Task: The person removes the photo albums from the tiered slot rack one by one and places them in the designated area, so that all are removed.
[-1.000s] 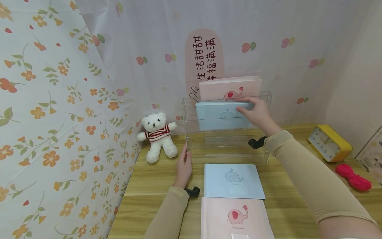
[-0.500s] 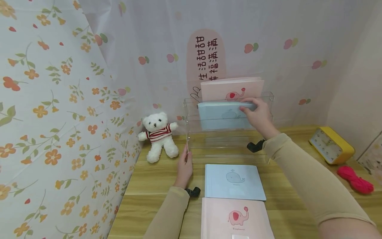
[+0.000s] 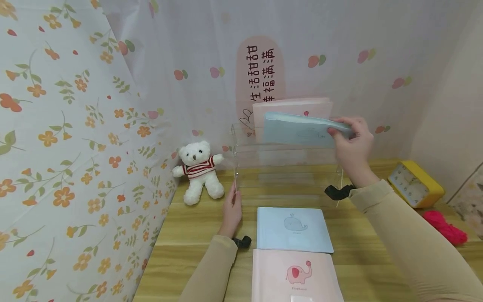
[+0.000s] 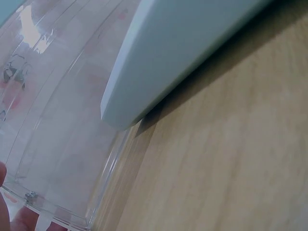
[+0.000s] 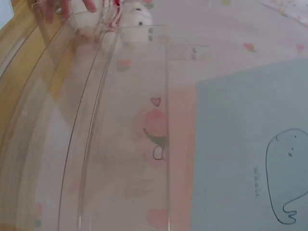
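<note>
Cut off and hidden parts
The pale pink elephant-printed book runs off the bottom edge; the lifted blue whale book hides another pink book's cover.

The wooden table carries a clear rack, a white teddy bear, a blue book, a pink book, a yellow clock and red yarn.

Teddy bear left of rack
</note>
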A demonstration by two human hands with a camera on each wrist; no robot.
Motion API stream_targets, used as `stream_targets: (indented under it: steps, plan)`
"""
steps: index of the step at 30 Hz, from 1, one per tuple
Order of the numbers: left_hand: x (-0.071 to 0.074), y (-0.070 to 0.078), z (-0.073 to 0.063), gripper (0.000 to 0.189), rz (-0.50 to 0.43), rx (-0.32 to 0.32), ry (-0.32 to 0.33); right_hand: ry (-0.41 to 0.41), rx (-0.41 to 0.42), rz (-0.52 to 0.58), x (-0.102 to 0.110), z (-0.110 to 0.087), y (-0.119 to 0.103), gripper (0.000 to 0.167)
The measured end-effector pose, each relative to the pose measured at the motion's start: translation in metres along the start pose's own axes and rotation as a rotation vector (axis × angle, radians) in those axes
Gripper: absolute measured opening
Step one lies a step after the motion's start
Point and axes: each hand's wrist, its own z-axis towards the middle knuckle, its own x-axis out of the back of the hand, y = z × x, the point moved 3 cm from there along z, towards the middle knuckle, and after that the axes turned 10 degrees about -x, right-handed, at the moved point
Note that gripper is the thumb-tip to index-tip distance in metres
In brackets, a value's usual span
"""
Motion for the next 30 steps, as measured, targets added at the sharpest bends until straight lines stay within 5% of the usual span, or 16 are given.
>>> stream_targets:
  steps: [5, 21, 30]
  plan:
    - [0.002, 0.0, -0.003, 0.053, 0.06, -0.029, 0.001, 0.134, 0.008, 0.053, 0.027, -0.018, 0.009, 0.023]
    - [0.002, -0.004, -0.001, 0.053, 0.026, 0.006, 0.002, 0.485, -0.221, 0.338, 0.114, -0.086, 0.055, 0.028]
    - [0.001, -0.005, 0.0, 0.053, 0.037, 0.005, -0.002, 0.625, -0.256, 0.304, 0.15, -0.105, 0.075, 0.028]
